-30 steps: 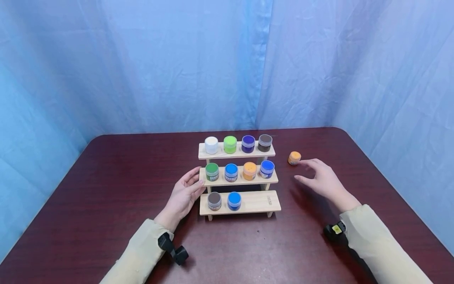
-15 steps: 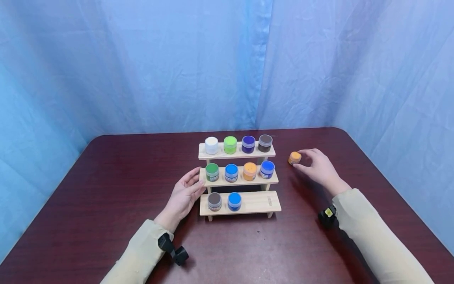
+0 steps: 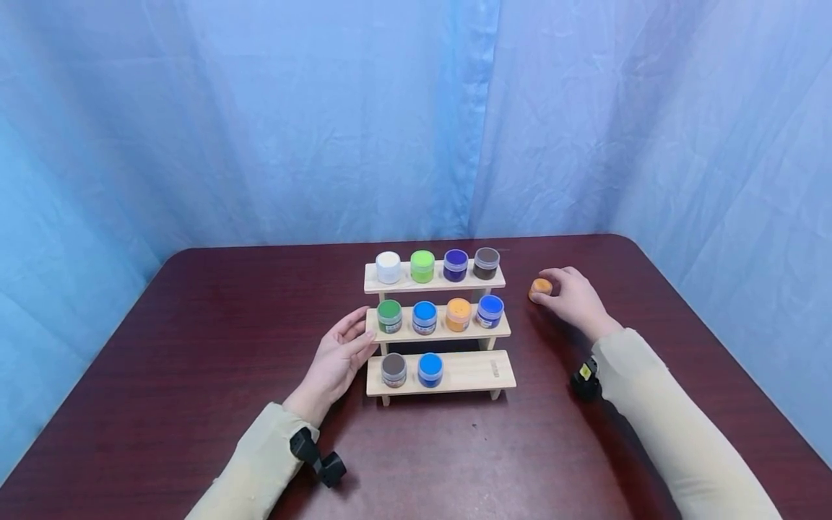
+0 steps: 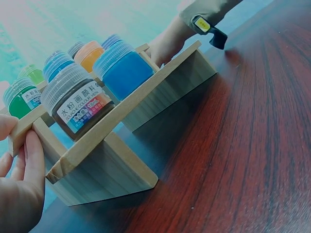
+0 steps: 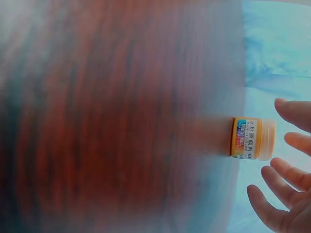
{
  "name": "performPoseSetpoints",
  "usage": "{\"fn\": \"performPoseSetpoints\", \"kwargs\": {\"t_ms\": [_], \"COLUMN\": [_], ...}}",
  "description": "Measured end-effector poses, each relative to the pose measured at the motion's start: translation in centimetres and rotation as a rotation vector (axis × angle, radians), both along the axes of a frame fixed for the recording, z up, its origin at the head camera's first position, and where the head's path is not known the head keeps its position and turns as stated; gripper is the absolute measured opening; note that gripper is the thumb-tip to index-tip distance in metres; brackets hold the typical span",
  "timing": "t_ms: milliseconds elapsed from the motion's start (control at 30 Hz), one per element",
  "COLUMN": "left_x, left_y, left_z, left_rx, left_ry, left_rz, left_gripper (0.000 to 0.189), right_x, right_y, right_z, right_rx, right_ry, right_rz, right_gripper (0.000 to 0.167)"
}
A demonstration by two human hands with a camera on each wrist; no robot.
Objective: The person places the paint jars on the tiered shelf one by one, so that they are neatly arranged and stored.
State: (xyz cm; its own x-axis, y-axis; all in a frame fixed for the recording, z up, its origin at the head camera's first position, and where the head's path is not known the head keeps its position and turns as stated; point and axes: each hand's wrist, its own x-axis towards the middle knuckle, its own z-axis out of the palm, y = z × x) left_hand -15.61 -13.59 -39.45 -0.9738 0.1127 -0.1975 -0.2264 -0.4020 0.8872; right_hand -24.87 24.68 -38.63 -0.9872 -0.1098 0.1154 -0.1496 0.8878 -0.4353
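Observation:
My left hand (image 3: 333,365) pinches the left end of the middle shelf on a three-tier wooden rack (image 3: 479,370). In the left wrist view the thumb lies over the board and the fingers (image 4: 34,158) under it. Right of the rack, an orange paint jar (image 3: 541,287) stands upright on the table. My right hand (image 3: 577,300) has its thumb and fingers about that jar in the head view. The right wrist view shows the fingers (image 5: 279,187) spread, with a gap to the labelled orange jar (image 5: 252,138), so whether they grip it is unclear.
Several paint jars fill the top and middle shelves, among them a white jar (image 3: 388,268) and a green jar (image 3: 390,316). A brown jar (image 3: 393,370) and a blue jar (image 3: 430,370) stand left on the bottom shelf. Light blue curtains (image 3: 338,130) surround the dark table (image 3: 195,347).
My right hand has moved left and slightly away from me, bringing its thumb across the front of the orange paint jar. The left hand and the rack have stayed in place.

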Motion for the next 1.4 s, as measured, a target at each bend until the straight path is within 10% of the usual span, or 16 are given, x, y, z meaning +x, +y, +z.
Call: {"fn": "performPoseSetpoints", "kwargs": {"t_ms": [1400], "left_x": [0.09], "left_y": [0.02], "left_z": [-0.12], "left_rx": [0.017], "left_ry": [0.005], "left_rz": [0.006], "left_gripper": [0.056], "right_x": [-0.45], "right_y": [-0.97], "right_z": [-0.09], "right_rx": [0.055], "right_ry": [0.016], "right_rz": [0.022], "right_gripper": [0.029]}}
